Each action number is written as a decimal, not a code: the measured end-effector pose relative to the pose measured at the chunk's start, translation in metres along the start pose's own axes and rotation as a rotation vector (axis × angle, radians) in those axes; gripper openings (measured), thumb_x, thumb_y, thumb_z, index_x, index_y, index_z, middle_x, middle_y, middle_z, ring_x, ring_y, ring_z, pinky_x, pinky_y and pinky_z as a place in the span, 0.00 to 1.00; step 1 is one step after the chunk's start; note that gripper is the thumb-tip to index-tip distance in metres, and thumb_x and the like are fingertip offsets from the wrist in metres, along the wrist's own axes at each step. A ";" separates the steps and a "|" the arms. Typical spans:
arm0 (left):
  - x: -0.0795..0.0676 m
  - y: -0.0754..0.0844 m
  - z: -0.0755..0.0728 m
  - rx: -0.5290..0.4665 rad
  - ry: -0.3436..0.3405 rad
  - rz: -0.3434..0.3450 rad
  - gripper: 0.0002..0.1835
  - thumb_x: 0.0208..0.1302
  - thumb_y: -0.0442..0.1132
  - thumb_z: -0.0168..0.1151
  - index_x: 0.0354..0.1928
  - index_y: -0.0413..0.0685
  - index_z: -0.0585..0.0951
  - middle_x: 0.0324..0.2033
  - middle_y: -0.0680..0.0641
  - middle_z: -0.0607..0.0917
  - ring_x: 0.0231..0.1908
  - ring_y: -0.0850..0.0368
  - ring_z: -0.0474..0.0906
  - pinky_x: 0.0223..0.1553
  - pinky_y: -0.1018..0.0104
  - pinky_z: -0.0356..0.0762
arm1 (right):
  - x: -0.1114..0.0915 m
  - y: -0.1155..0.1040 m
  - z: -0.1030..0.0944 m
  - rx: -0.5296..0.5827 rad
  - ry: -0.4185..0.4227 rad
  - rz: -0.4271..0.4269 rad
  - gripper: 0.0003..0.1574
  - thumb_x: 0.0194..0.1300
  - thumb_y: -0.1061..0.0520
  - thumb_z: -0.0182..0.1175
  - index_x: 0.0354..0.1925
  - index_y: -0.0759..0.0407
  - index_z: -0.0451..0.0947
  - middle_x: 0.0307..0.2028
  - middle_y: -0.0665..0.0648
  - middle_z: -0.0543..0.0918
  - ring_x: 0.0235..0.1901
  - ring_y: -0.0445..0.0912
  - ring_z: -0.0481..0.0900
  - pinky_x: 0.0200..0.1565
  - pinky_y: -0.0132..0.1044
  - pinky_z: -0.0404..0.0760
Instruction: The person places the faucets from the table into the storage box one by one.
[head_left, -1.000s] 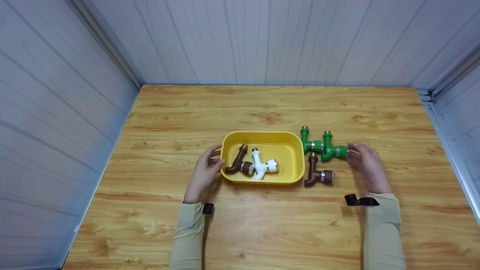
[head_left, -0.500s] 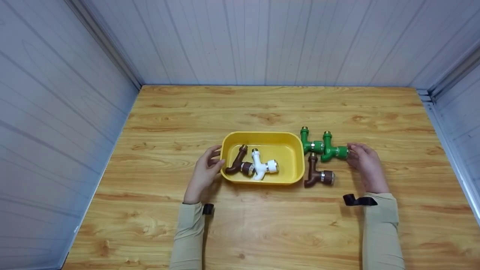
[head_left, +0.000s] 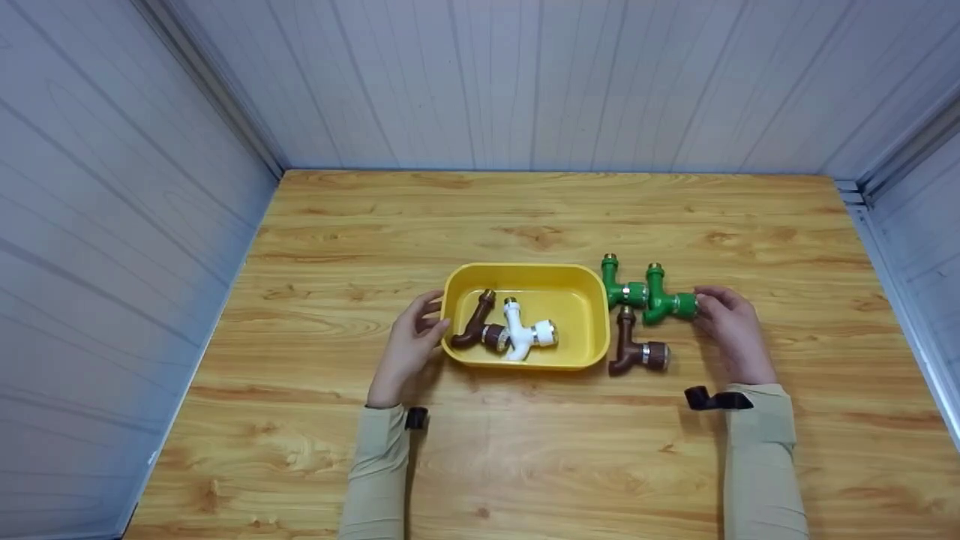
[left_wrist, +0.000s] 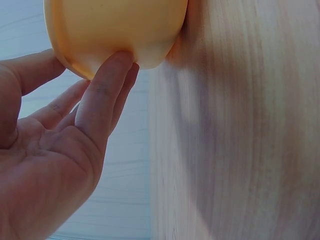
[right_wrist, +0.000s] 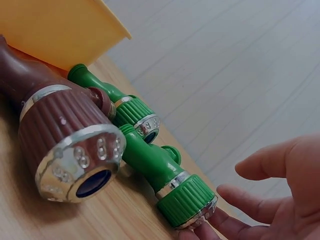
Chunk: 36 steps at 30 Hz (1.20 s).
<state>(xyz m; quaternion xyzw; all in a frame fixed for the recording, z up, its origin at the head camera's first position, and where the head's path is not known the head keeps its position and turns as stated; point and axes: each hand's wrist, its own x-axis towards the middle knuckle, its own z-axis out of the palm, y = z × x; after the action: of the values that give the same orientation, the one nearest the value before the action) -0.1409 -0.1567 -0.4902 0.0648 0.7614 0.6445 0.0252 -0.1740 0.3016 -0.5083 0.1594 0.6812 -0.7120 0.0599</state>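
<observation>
My left hand (head_left: 411, 337) touches the outer left wall of a yellow plastic tub (head_left: 525, 364), its fingertips spread against it; the left wrist view shows extended fingers (left_wrist: 102, 95) on that wall. Inside the tub lie a brown faucet (head_left: 475, 330) and a white faucet (head_left: 521, 334), close together. On the right, my right hand (head_left: 735, 330) has fingertips against the chrome-ringed knob end of a green faucet (head_left: 660, 300). In the right wrist view its thumb (right_wrist: 265, 162) stands apart from that green knob (right_wrist: 187, 200).
Another green faucet (head_left: 615, 281) lies against the tub's right side. Below it lies another brown faucet (head_left: 628, 349), large in the right wrist view. All stand on a wood-grain table (head_left: 540, 450) with pale panel walls (head_left: 525, 82) behind and at the sides.
Almost nothing differs. My right hand and forearm have shifted slightly left, with the fingertips at the green knob. The left hand, tub and faucets look unmoved.
</observation>
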 end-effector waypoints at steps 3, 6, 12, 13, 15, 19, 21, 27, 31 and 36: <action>0.000 0.000 0.000 0.005 0.003 0.005 0.24 0.65 0.24 0.56 0.62 0.26 0.66 0.53 0.23 0.73 0.49 0.31 0.74 0.54 0.45 0.71 | 0.001 0.001 0.001 -0.037 -0.009 -0.008 0.28 0.73 0.57 0.50 0.63 0.74 0.59 0.55 0.62 0.67 0.50 0.42 0.72 0.57 0.34 0.72; 0.001 0.001 0.000 0.002 0.000 0.001 0.25 0.64 0.24 0.56 0.63 0.26 0.66 0.54 0.23 0.72 0.49 0.31 0.74 0.55 0.46 0.71 | 0.001 0.002 0.001 -0.093 -0.012 -0.003 0.30 0.73 0.56 0.50 0.65 0.72 0.59 0.60 0.65 0.64 0.54 0.44 0.70 0.59 0.36 0.69; 0.000 0.002 0.000 0.004 0.007 -0.010 0.25 0.64 0.24 0.56 0.63 0.26 0.66 0.54 0.24 0.73 0.50 0.31 0.74 0.55 0.49 0.72 | 0.001 0.002 0.002 -0.191 -0.007 0.002 0.32 0.71 0.56 0.53 0.66 0.71 0.58 0.62 0.65 0.64 0.55 0.44 0.69 0.57 0.35 0.71; 0.000 0.002 0.000 0.003 0.007 -0.013 0.25 0.64 0.24 0.56 0.63 0.26 0.66 0.54 0.24 0.73 0.50 0.31 0.74 0.54 0.49 0.73 | 0.001 0.002 0.002 -0.200 -0.009 -0.003 0.32 0.71 0.57 0.53 0.66 0.71 0.58 0.62 0.65 0.64 0.54 0.44 0.69 0.56 0.34 0.72; 0.001 0.001 0.000 -0.001 0.005 -0.016 0.25 0.64 0.24 0.56 0.63 0.26 0.66 0.54 0.24 0.73 0.50 0.30 0.74 0.54 0.49 0.73 | 0.001 0.002 0.002 -0.210 -0.014 -0.015 0.31 0.71 0.60 0.53 0.66 0.71 0.58 0.63 0.66 0.64 0.55 0.44 0.68 0.54 0.32 0.72; 0.004 -0.012 -0.001 0.001 0.005 -0.021 0.25 0.65 0.25 0.57 0.63 0.28 0.66 0.54 0.25 0.73 0.50 0.32 0.74 0.54 0.49 0.73 | 0.000 0.004 0.001 -0.233 -0.019 -0.042 0.30 0.69 0.64 0.53 0.66 0.73 0.58 0.63 0.68 0.64 0.56 0.47 0.67 0.50 0.27 0.73; 0.006 -0.020 -0.001 0.006 0.013 -0.025 0.26 0.65 0.26 0.58 0.64 0.30 0.66 0.55 0.26 0.73 0.50 0.33 0.75 0.54 0.50 0.73 | 0.001 0.004 0.001 -0.238 -0.021 -0.048 0.30 0.69 0.65 0.53 0.66 0.73 0.59 0.63 0.68 0.64 0.58 0.48 0.66 0.49 0.25 0.73; 0.008 -0.032 -0.001 0.020 0.031 -0.006 0.25 0.65 0.28 0.59 0.64 0.34 0.68 0.54 0.29 0.75 0.48 0.37 0.77 0.51 0.53 0.76 | 0.000 0.006 0.001 -0.247 -0.031 -0.051 0.31 0.69 0.64 0.54 0.66 0.71 0.59 0.65 0.68 0.62 0.60 0.51 0.65 0.49 0.24 0.73; 0.008 -0.033 -0.001 0.034 0.036 0.018 0.24 0.65 0.27 0.59 0.63 0.34 0.69 0.53 0.29 0.76 0.47 0.39 0.78 0.51 0.54 0.76 | 0.000 0.006 0.001 -0.224 -0.030 -0.039 0.32 0.69 0.62 0.56 0.66 0.70 0.60 0.65 0.67 0.62 0.58 0.48 0.67 0.52 0.27 0.73; 0.006 -0.024 -0.001 0.027 0.024 0.008 0.25 0.65 0.26 0.58 0.63 0.31 0.68 0.54 0.27 0.75 0.48 0.37 0.76 0.54 0.51 0.73 | 0.000 0.005 0.001 -0.186 -0.017 -0.008 0.33 0.69 0.58 0.57 0.66 0.68 0.61 0.64 0.65 0.63 0.53 0.41 0.69 0.54 0.32 0.72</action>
<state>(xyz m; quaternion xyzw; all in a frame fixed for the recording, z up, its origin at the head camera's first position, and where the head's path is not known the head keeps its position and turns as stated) -0.1490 -0.1605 -0.5133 0.0602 0.7700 0.6350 0.0126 -0.1723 0.3007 -0.5127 0.1442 0.7446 -0.6471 0.0776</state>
